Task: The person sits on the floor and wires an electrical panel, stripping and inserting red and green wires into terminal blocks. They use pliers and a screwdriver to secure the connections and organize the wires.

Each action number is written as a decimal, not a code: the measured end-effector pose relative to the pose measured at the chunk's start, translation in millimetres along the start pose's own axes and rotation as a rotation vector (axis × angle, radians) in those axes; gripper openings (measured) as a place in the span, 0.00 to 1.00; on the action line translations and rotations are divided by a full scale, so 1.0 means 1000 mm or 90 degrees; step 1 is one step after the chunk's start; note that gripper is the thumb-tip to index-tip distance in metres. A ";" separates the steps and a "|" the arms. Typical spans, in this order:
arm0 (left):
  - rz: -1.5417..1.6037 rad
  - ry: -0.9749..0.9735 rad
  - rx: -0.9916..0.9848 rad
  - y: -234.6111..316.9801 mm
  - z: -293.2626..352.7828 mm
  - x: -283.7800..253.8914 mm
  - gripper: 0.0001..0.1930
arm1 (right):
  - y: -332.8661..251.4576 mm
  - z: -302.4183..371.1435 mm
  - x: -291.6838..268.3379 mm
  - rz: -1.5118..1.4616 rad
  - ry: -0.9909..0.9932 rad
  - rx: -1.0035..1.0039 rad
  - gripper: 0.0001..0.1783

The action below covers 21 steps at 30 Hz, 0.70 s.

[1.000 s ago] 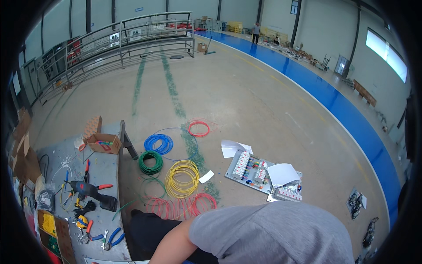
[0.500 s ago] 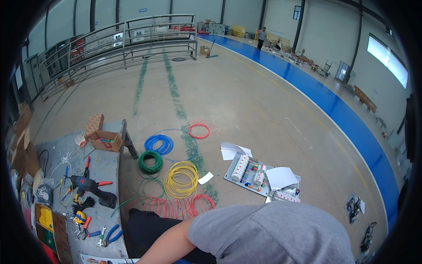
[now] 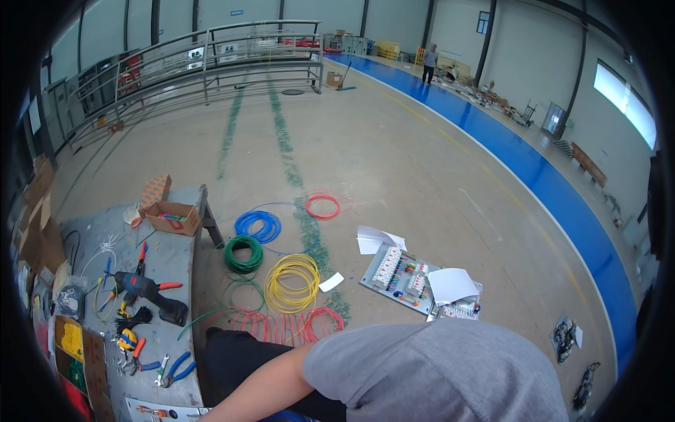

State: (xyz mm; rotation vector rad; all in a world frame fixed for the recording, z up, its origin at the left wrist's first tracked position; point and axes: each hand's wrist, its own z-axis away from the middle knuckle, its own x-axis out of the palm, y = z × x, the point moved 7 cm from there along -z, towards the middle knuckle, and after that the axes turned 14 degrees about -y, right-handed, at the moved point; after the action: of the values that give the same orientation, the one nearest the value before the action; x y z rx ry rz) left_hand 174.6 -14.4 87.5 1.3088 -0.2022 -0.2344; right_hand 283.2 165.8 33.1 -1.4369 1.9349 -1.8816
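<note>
Neither of my hands shows. One bare forearm (image 3: 271,387) of mine, below a grey sleeve (image 3: 436,369), slants down to the lower edge, where its hand is cut off. Close to it on the grey workbench (image 3: 172,250) lies a printed sheet or booklet (image 3: 158,411). Blue-handled pliers (image 3: 181,371) and a small wrench (image 3: 162,371) rest just beyond. Farther up the bench are a cordless drill (image 3: 156,295), a yellow tape measure (image 3: 127,340), a bundle of black ties (image 3: 135,321) and orange-handled pliers (image 3: 138,348).
Coils of blue (image 3: 258,227), green (image 3: 243,254), yellow (image 3: 292,283) and red wire (image 3: 323,207) lie on the floor. Right of them is a panel of breakers (image 3: 397,274) with papers (image 3: 452,286) on it. Metal railings (image 3: 204,63) stand far off; a person (image 3: 430,65) stands beyond.
My view has shifted slightly, so the background sits a little farther right. The forearm has moved slightly toward the lower left. Tools and coils lie as before.
</note>
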 end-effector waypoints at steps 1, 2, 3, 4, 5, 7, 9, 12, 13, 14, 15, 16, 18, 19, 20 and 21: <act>0.005 0.013 0.001 -0.001 0.000 -0.002 0.09 | -0.007 0.005 0.007 0.008 0.000 -0.005 0.23; 0.008 0.020 0.003 -0.001 0.000 0.000 0.09 | -0.014 0.009 0.009 0.018 0.004 -0.014 0.23; 0.012 0.028 0.004 -0.001 -0.001 0.003 0.09 | -0.019 0.012 0.011 0.030 0.005 -0.002 0.23; 0.007 0.023 0.010 0.000 -0.002 0.005 0.08 | -0.022 0.012 0.012 0.044 0.005 0.009 0.22; 0.004 0.021 0.016 0.002 -0.003 0.008 0.08 | -0.024 0.013 0.013 0.057 0.002 0.021 0.22; 0.000 0.033 0.027 0.003 -0.004 0.008 0.08 | -0.023 0.008 0.016 0.065 -0.004 0.030 0.19; -0.008 0.067 0.024 -0.002 -0.002 -0.006 0.07 | -0.029 0.010 0.017 0.047 0.013 0.025 0.18; -0.063 0.006 -0.006 -0.065 -0.031 -0.050 0.20 | -0.039 0.010 -0.016 0.043 0.041 -0.014 0.31; -0.017 0.024 0.001 -0.054 -0.037 -0.037 0.15 | -0.049 0.014 -0.020 0.045 0.038 -0.043 0.36; 0.025 0.042 0.001 -0.043 -0.030 -0.023 0.11 | -0.054 0.022 -0.019 0.008 0.001 -0.040 0.38; -0.041 -0.004 0.017 -0.034 -0.033 -0.020 0.09 | -0.078 0.029 -0.016 0.105 0.013 -0.006 0.36; -0.021 0.007 -0.028 -0.024 -0.029 -0.013 0.09 | -0.085 0.033 -0.005 0.075 0.031 0.002 0.32; 0.009 -0.059 -0.025 -0.024 -0.025 -0.019 0.11 | -0.095 0.034 0.015 0.119 0.038 0.020 0.26; 0.028 -0.095 -0.006 -0.024 -0.022 -0.024 0.11 | -0.095 0.032 0.025 0.110 0.043 0.023 0.26; 0.088 -0.101 -0.007 -0.016 -0.015 -0.015 0.12 | -0.100 0.034 0.025 0.093 0.015 0.020 0.26; 0.146 -0.131 0.001 -0.007 -0.011 -0.012 0.13 | -0.103 0.032 0.029 0.040 -0.011 -0.002 0.26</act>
State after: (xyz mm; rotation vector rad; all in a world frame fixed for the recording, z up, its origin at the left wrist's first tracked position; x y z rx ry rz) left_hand 165.7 -2.8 77.9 1.2517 -0.5233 -0.1732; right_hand 343.6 144.1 124.8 -1.3710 1.9523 -1.8341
